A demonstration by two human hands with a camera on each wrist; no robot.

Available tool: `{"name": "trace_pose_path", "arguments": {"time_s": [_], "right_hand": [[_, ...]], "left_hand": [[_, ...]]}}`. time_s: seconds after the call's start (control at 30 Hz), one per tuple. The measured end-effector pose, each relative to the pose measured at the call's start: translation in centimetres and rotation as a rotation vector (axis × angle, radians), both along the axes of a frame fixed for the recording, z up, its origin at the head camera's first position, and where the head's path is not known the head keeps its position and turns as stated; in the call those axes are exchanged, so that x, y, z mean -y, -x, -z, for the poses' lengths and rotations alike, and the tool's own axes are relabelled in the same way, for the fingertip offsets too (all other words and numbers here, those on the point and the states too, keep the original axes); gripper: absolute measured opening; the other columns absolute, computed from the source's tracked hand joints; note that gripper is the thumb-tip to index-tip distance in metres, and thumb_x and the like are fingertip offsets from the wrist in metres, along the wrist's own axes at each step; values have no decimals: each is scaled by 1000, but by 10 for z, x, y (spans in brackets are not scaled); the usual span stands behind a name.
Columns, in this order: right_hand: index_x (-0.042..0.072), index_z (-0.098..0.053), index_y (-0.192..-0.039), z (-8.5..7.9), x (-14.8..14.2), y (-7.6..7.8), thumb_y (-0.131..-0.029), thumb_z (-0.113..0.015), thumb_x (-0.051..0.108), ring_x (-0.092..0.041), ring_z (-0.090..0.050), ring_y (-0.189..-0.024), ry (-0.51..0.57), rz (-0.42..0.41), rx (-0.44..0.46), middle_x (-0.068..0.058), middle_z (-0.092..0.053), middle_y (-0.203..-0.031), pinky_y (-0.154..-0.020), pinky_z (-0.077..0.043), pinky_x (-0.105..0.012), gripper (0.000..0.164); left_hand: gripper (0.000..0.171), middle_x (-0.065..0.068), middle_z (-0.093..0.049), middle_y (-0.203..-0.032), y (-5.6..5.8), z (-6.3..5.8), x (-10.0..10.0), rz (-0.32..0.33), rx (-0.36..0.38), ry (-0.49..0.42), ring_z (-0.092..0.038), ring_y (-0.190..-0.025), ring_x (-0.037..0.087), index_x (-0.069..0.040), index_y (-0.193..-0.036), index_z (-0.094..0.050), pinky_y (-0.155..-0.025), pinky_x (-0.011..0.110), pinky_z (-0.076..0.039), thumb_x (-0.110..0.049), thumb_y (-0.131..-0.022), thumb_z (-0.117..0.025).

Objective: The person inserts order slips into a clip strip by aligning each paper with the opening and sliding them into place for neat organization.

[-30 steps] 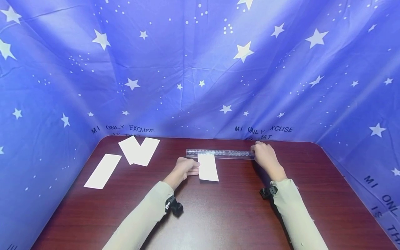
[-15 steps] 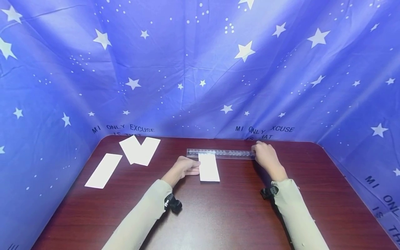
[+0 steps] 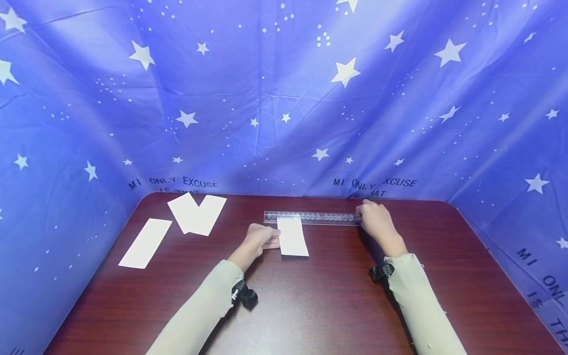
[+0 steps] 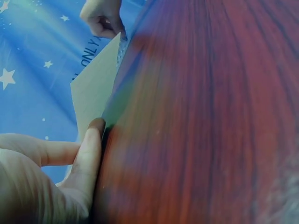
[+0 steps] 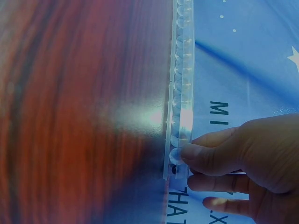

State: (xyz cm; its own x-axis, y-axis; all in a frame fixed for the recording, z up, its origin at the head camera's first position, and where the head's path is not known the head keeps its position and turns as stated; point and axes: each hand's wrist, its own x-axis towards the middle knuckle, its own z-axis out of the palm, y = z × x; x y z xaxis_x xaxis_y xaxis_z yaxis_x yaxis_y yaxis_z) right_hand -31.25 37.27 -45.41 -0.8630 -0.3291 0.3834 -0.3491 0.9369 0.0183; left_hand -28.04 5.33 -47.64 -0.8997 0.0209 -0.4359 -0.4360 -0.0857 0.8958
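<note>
A long clear plastic strip (image 3: 324, 218) lined with a row of round discs lies across the far middle of the table. My left hand (image 3: 261, 237) pinches the left edge of a white card (image 3: 293, 237) between thumb and fingers. The card's far edge meets the strip near its left end; whether it sits inside or beneath cannot be told. In the left wrist view the card (image 4: 96, 86) stands tilted off the tabletop. My right hand (image 3: 376, 220) holds the strip's right end, its thumb (image 5: 196, 153) pressed on the clear plastic in the right wrist view.
Two white cards (image 3: 209, 217) overlap in a V at the back left of the dark red wooden table (image 3: 337, 305). Another white card (image 3: 145, 243) lies alone nearer the left edge. A blue star-printed curtain (image 3: 266, 98) hangs behind and along both sides.
My left hand has shifted the white card slightly left along the strip. My right hand and the strip have stayed in place.
</note>
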Motion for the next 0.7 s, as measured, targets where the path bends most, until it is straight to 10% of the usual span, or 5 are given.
{"name": "trace_pose_path", "arguments": {"time_s": [0.7], "right_hand": [[10, -55, -59, 1, -1, 1, -66, -61, -10, -28, -55, -61, 3, 5, 1, -6, -50, -66, -54, -46, -44, 22]], "left_hand": [[29, 15, -67, -81, 14, 1, 11, 192, 61, 43, -68, -70, 20, 14, -107, -59, -74, 34, -62, 1, -82, -66]]}}
